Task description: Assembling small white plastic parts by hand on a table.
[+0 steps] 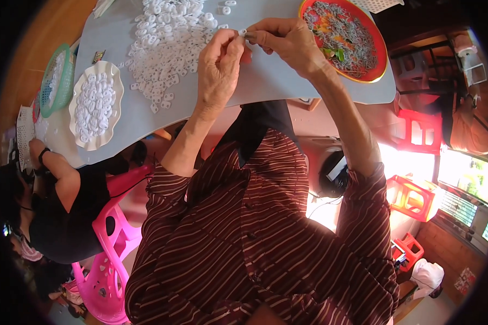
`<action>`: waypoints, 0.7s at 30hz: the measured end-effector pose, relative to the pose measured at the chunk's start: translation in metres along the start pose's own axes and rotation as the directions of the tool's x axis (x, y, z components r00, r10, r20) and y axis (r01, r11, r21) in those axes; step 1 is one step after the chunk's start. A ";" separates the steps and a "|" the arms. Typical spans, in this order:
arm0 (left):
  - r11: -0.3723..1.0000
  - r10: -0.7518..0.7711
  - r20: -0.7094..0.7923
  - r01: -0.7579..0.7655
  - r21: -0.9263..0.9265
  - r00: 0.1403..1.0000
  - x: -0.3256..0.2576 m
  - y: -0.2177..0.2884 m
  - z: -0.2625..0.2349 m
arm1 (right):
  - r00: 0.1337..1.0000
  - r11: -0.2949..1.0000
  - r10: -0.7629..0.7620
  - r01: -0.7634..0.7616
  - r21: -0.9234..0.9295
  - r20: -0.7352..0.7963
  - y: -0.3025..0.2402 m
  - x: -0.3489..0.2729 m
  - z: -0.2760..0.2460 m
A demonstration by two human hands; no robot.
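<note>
My left hand (219, 73) is raised over the near part of the grey table (271, 81), its thumb and fingers pinching a small white plastic piece (242, 33). My right hand (291, 46) meets it from the right, thumb and forefinger closed at the same piece. Whether those fingers also hold a tiny part is too small to tell. Left of my hands spreads a heap of small white plastic pieces (165, 51), oval or flat with holes. On the right, a red dish (378, 60) holds many thin grey bits (358, 40) that look like metal.
A cream wavy-edged dish (120, 89) of white pieces stands at the left, near a green basket (66, 86). Beyond it, another person's arm (59, 168) reaches to the table beside a pink chair (106, 271). Red stools (417, 132) stand at the right.
</note>
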State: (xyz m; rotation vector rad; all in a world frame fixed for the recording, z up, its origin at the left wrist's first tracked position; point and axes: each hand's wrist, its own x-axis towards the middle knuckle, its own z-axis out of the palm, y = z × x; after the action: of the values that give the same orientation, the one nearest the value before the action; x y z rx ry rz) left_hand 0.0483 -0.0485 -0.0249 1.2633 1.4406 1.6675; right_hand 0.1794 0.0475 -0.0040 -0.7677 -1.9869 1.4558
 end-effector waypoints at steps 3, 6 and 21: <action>0.998 0.060 0.018 -0.060 -0.006 0.998 -0.002 -0.004 0.001 | 1.000 1.000 -0.017 0.017 0.018 -0.009 0.003 -0.005 0.000; 0.996 0.052 0.038 -0.055 0.074 0.998 -0.001 -0.006 0.000 | 0.999 0.996 0.002 0.001 -0.086 0.034 0.001 -0.007 -0.004; 0.997 -0.072 0.123 0.068 0.033 0.990 -0.002 0.008 -0.001 | 0.970 0.975 -0.184 0.159 -0.156 -0.158 -0.002 -0.016 0.009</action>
State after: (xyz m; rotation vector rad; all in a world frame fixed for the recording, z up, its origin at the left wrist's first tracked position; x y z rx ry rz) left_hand 0.0491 -0.0532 -0.0177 1.2932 1.4219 1.5008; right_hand 0.1834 0.0292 -0.0060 -0.7336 -1.9861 1.1200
